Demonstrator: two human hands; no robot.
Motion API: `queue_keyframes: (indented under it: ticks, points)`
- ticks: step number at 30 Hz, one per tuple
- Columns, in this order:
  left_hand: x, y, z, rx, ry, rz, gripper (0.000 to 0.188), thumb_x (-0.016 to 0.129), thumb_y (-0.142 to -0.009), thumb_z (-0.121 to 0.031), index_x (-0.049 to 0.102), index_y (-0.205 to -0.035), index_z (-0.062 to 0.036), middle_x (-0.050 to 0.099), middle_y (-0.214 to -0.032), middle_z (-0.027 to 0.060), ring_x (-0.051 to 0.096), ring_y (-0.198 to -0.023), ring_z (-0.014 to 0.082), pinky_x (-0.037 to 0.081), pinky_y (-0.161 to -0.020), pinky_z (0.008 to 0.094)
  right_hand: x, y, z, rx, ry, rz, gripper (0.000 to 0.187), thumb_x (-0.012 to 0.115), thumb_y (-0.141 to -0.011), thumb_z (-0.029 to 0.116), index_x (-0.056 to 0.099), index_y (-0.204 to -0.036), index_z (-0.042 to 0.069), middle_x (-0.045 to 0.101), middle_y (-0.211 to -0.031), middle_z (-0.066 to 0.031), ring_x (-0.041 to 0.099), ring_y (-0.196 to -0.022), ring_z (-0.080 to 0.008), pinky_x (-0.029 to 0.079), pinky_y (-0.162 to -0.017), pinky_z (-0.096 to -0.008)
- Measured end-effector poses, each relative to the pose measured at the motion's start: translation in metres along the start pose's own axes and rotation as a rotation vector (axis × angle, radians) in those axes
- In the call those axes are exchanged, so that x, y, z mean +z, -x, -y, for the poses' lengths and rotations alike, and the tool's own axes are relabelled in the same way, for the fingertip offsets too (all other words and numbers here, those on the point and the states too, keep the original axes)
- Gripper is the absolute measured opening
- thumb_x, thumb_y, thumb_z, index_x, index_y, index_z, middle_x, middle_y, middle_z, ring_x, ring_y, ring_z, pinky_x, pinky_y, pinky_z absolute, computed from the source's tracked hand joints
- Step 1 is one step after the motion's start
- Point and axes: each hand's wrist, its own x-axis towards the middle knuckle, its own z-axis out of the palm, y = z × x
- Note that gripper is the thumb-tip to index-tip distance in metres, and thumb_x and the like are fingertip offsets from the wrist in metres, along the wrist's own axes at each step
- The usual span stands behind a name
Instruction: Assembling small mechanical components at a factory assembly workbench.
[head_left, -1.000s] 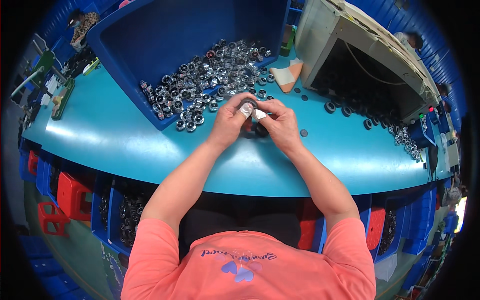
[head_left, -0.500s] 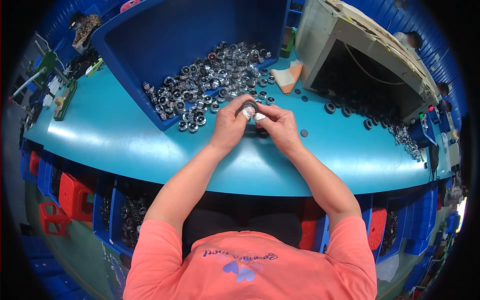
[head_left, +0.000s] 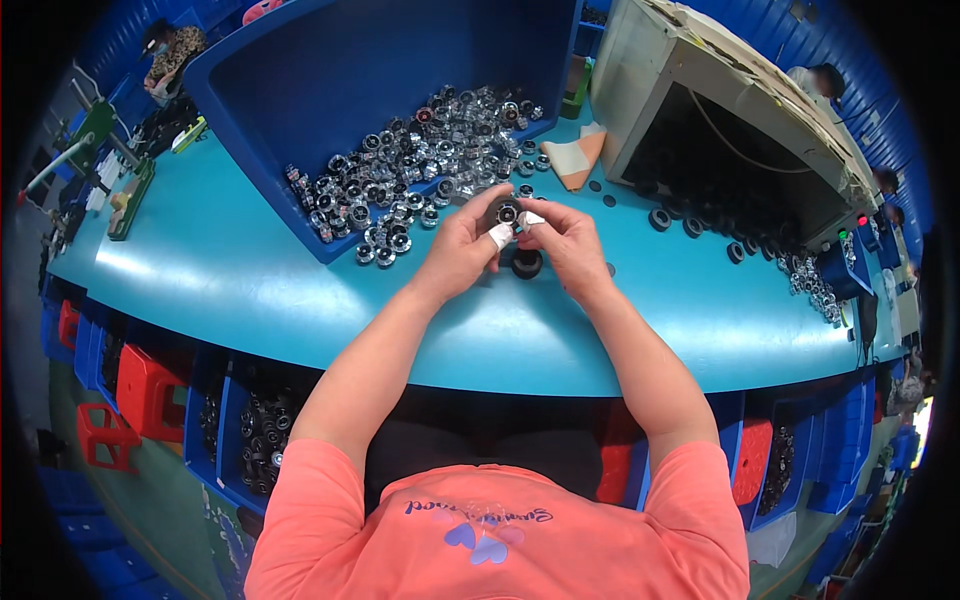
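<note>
Between both hands, above the turquoise table (head_left: 300, 310), is a small wheel (head_left: 506, 213) with a black tyre round a shiny hub. My left hand (head_left: 458, 248) grips it from the left, its white-wrapped thumb against the lower edge. From the right, my right hand (head_left: 568, 246) pinches the wheel's rim with thumb and a white-covered finger. Just below the hands, a black tyre (head_left: 527, 264) lies on the table, partly hidden by my right hand. Loose chrome hubs (head_left: 440, 150) are heaped beyond my hands, in and spilling from a tilted blue bin (head_left: 290, 90).
At the right stands a pale box-like housing (head_left: 640, 90) with a dark opening; black tyres (head_left: 692, 225) lie along its foot. An orange-and-white cloth (head_left: 572, 160) rests beside it. Green hand-press tools (head_left: 130, 200) are at the left. Red stools (head_left: 150, 390) stand below the table edge.
The wheel has turned so its hub face now shows toward me. My right hand has shifted a little, uncovering more of the tyre on the table.
</note>
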Motion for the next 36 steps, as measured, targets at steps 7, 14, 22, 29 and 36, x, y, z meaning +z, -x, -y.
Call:
queue_keyframes:
  ticks: [7,14,22,29,36]
  points:
    - [-0.002,-0.002,0.008,0.036,-0.233,0.016,0.059,0.063,-0.097,-0.005,0.043,-0.152,-0.0084,0.065,-0.117,0.0033,0.063,-0.091,0.0098,0.055,-0.07,0.0264,0.008,0.001,-0.005,-0.043,0.085,-0.035,0.031,0.076,-0.087,0.011,0.068,-0.115,-0.001,0.071,-0.098,-0.0063,0.067,-0.085,-0.0121,0.058,-0.075,-0.0281]
    - [0.013,0.005,0.015,0.235,-0.554,-0.051,0.063,0.066,-0.089,0.0,0.044,-0.148,-0.0064,0.07,-0.116,0.0142,0.071,-0.104,0.0247,0.057,-0.085,0.0369,0.006,-0.001,-0.012,-0.045,0.12,-0.056,0.025,0.076,-0.086,0.009,0.069,-0.109,0.001,0.072,-0.094,-0.0061,0.066,-0.083,-0.0119,0.054,-0.07,-0.0274]
    - [0.023,0.009,0.017,0.367,-0.855,-0.17,0.058,0.064,-0.084,0.001,0.049,-0.14,-0.0044,0.071,-0.105,0.023,0.073,-0.092,0.0371,0.057,-0.077,0.0432,0.01,0.0,-0.012,-0.013,0.219,-0.145,0.019,0.076,-0.084,0.006,0.069,-0.101,0.001,0.073,-0.089,-0.0067,0.068,-0.08,-0.0131,0.054,-0.068,-0.0295]
    - [0.022,0.0,0.015,0.183,-0.42,-0.122,0.059,0.064,-0.087,0.003,0.048,-0.144,-0.0039,0.069,-0.113,0.0127,0.071,-0.098,0.0213,0.056,-0.083,0.0328,0.001,-0.006,-0.015,0.008,-0.024,-0.01,0.03,0.074,-0.088,0.009,0.066,-0.115,-0.002,0.071,-0.105,-0.0094,0.068,-0.095,-0.0158,0.055,-0.081,-0.0296]
    - [0.016,0.002,0.0,0.054,-0.1,-0.063,0.054,0.063,-0.092,0.001,0.051,-0.144,-0.0066,0.067,-0.112,0.0047,0.064,-0.089,0.0089,0.055,-0.069,0.0246,-0.008,0.0,0.006,0.159,-0.182,0.116,0.036,0.07,-0.094,0.009,0.062,-0.127,-0.003,0.067,-0.117,-0.0097,0.067,-0.105,-0.0185,0.058,-0.089,-0.0312]
